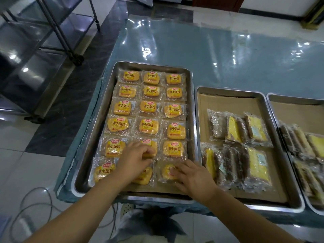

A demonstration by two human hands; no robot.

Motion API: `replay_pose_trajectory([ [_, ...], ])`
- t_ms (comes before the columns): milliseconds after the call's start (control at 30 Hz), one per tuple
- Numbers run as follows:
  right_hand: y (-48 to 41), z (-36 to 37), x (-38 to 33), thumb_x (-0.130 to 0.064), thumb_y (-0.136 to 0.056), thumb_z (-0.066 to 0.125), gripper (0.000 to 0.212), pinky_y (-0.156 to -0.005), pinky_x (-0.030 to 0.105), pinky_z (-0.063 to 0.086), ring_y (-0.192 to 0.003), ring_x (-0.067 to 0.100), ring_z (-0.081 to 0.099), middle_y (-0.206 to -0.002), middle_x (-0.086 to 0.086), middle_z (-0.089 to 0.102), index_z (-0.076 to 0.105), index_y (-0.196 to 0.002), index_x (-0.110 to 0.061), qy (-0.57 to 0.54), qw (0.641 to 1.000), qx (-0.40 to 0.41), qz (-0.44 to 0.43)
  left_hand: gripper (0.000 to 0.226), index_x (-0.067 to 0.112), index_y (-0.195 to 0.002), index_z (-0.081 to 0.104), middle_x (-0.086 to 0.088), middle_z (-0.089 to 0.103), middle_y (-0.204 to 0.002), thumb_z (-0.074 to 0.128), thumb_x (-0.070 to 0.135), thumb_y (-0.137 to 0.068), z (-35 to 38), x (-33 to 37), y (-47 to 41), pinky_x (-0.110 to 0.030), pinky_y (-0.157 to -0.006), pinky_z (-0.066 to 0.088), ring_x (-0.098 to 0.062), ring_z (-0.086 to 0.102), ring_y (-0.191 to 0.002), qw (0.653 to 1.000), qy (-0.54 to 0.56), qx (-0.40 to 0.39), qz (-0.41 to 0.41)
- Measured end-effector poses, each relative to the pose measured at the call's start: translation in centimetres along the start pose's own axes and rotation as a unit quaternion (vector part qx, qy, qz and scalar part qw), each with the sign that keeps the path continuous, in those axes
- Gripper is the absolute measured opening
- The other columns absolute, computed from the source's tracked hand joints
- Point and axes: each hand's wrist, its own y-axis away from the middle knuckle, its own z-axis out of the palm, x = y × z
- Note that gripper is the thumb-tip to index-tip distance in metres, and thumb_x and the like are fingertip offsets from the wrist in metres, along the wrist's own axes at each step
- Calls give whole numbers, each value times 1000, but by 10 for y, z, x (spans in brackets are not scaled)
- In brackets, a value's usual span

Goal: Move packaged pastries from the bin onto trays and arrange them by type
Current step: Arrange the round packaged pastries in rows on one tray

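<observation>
A steel tray [98, 120] on the left holds three columns of yellow small-bread packets [149, 126] in several rows. My left hand [135, 160] lies over the middle column near the front, fingers curled on a packet [149, 146] in the fifth row. My right hand [191, 176] rests with spread fingers on the front-right packet [166, 171]. The middle tray [198, 120] carries brown and yellow cake packets [235, 130] in two rows. No bin shows.
A third tray [273, 99] with similar long packets stands at the right edge. The table [210, 55] has a glossy blue plastic cover. A wheeled metal rack [52, 32] stands on the floor to the left. Cables [35, 204] lie near my feet.
</observation>
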Motion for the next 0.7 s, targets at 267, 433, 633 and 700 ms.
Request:
replay_pose_trajectory([
  [267,1,-5,-8,-49,-74,70,45,-78,30,54,-91,13,62,-110,-6,66,67,-111,-23,-67,993,-34,85,40,39,-104,62,18,48,-104,74,49,-67,17,-3,15,-22,-95,17,-3,28,-112,992,-56,-50,105],
  [433,-4,1,-14,-57,-84,51,66,-101,34,34,-120,17,46,-135,-4,51,40,-140,-23,-84,978,-140,127,73,33,-134,43,10,42,-124,68,54,-69,32,-2,18,-30,-100,15,-13,24,-123,961,-196,-98,167],
  [633,-19,0,-17,-47,-91,45,47,-97,31,31,-112,15,42,-128,-9,55,43,-135,-31,-80,970,-141,184,86,27,-141,32,7,46,-130,69,53,-68,40,-2,17,-34,-101,18,-17,28,-122,948,-238,-92,188],
  [700,-24,-2,-15,-40,-91,51,39,-96,31,32,-112,16,43,-122,-7,57,51,-128,-30,-88,965,-167,183,87,28,-141,31,8,46,-131,70,53,-68,39,0,16,-32,-99,18,-15,28,-122,953,-225,-87,186],
])
